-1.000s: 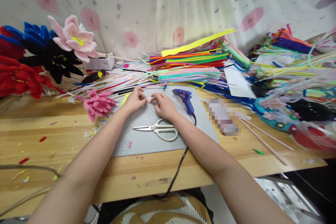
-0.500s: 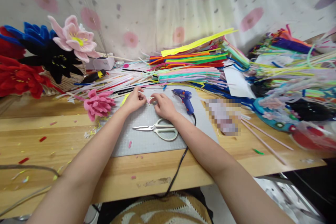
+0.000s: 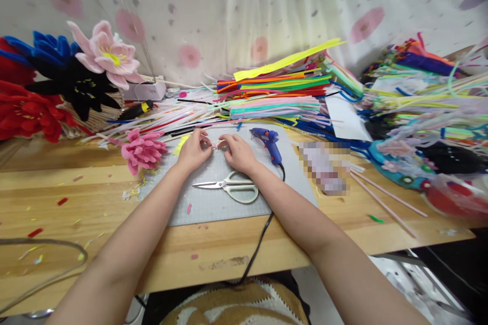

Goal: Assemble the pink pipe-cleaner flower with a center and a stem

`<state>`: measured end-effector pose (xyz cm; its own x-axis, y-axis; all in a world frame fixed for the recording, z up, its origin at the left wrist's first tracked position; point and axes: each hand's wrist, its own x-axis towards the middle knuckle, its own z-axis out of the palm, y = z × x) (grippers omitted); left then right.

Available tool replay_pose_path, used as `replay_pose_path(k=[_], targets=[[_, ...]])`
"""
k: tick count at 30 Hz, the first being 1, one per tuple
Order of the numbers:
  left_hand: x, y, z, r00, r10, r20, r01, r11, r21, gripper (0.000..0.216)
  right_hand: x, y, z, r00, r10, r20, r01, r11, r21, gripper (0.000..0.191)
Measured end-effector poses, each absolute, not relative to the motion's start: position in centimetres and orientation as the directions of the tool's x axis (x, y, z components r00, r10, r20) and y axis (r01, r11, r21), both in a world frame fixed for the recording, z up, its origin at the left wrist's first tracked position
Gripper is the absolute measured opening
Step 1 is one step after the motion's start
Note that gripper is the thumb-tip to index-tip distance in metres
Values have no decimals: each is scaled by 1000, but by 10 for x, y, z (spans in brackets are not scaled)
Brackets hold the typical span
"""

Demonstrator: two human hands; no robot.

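So both hands are up at the far end of the grey mat (image 3: 213, 208), fingertips nearly touching. The left hand (image 3: 194, 151) and right hand (image 3: 238, 153) are each pinching the same little pink piece (image 3: 217, 145), held just above the mat between them. It's too small to say exactly what it is, tbh. The scissors (image 3: 231, 189) lie flat in the middle of the mat, blades closed, just on the near side of the hands. The blue glue gun (image 3: 270, 143) sits at the mat's far right corner. A pink flower (image 3: 143, 151) lies off the mat's left edge, and a stack of pipe cleaners (image 3: 274, 96) is piled behind the mat.
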<state>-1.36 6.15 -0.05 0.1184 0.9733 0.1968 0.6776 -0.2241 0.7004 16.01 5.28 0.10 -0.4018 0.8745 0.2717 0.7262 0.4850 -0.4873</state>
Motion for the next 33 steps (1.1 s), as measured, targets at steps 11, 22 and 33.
replay_pose_path(k=[11,22,33], targets=[[-11,62,-2,130,967,217,685,-246,686,32,160,53,1,-400,876,267,734,481,-479,46],[-11,65,-7,153,965,212,676,-259,690,31,160,53,1,-406,873,271,730,488,-479,46],[-12,64,-9,138,960,242,680,-269,682,34,161,52,3,-403,881,249,730,473,-493,46]])
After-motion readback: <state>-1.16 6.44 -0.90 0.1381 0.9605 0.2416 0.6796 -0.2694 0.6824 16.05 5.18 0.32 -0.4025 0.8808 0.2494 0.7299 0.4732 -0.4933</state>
